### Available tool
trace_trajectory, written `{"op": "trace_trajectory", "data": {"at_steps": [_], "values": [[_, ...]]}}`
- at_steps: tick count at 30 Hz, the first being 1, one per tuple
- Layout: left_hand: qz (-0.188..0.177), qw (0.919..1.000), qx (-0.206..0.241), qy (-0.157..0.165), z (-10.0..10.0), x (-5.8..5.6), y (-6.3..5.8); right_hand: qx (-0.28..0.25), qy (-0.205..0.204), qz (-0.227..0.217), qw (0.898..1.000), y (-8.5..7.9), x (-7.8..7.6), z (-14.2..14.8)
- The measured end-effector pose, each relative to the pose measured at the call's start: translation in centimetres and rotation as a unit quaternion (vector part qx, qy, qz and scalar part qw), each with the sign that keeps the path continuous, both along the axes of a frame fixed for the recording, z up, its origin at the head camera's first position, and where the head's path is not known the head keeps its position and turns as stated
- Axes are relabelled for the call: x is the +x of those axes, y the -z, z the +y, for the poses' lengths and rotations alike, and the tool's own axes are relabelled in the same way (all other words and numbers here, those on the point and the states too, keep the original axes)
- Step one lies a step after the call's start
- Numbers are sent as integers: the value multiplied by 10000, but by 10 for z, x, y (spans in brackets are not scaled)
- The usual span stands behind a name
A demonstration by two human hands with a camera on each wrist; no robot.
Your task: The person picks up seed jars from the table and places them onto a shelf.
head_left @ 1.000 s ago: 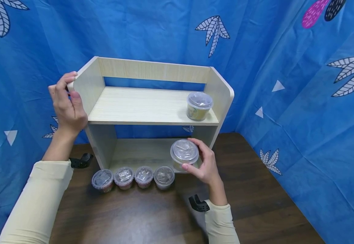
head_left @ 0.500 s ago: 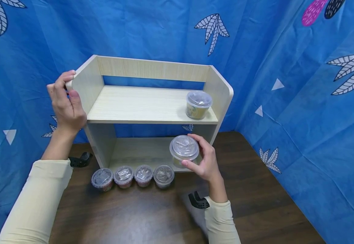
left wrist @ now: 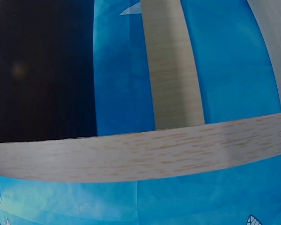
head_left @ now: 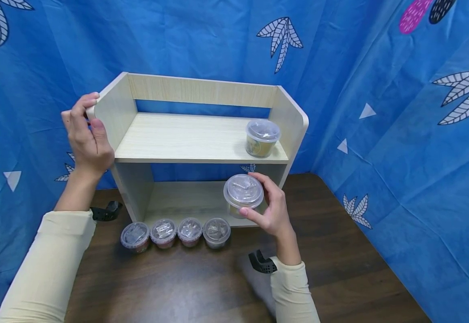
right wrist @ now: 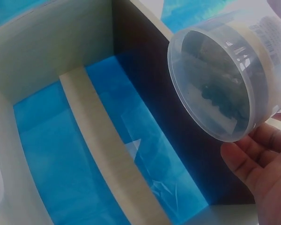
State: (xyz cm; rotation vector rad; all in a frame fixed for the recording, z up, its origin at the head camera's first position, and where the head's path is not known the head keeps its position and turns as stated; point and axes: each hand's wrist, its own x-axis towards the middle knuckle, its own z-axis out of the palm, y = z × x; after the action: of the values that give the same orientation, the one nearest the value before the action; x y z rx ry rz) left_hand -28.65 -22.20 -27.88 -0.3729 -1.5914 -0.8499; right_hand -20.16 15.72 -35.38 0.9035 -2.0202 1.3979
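My right hand (head_left: 272, 208) holds a clear lidded plastic tub (head_left: 243, 190) by its side, thumb in front and fingers behind. The tub is in front of the right part of the lower compartment; in the right wrist view the tub (right wrist: 215, 86) appears tilted, with fingers (right wrist: 253, 161) along its side. My left hand (head_left: 89, 137) grips the front edge of the left side panel of a pale wooden two-tier shelf (head_left: 186, 139). The left wrist view shows the shelf's wooden parts but no hand. A similar lidded tub (head_left: 261, 139) with yellowish contents stands on the upper tier, at right.
Several smaller lidded cups (head_left: 190, 232) stand in a row on the dark wooden table (head_left: 177, 287), before the shelf's lower front edge. A blue patterned curtain (head_left: 202, 36) hangs behind and to the right. Black wrist straps (head_left: 263, 262) sit at both sleeves.
My right hand has raised the tub a little, up in front of the lower compartment. The left hand keeps its grip on the side panel. The cups have not moved.
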Motion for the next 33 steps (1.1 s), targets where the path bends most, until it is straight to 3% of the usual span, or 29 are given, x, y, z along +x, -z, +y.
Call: {"op": "trace_trajectory", "data": {"at_steps": [9, 22, 33], "values": [[21, 10000, 9, 8, 0, -1, 0, -113, -20, 125, 9999, -6, -1, -2], [44, 10000, 38, 36, 0, -1, 0, -288, 473, 120, 9984, -15, -3, -8], [-13, 10000, 27, -51, 0, 0, 1, -524, 409, 185, 9976, -23, -4, -12]]}}
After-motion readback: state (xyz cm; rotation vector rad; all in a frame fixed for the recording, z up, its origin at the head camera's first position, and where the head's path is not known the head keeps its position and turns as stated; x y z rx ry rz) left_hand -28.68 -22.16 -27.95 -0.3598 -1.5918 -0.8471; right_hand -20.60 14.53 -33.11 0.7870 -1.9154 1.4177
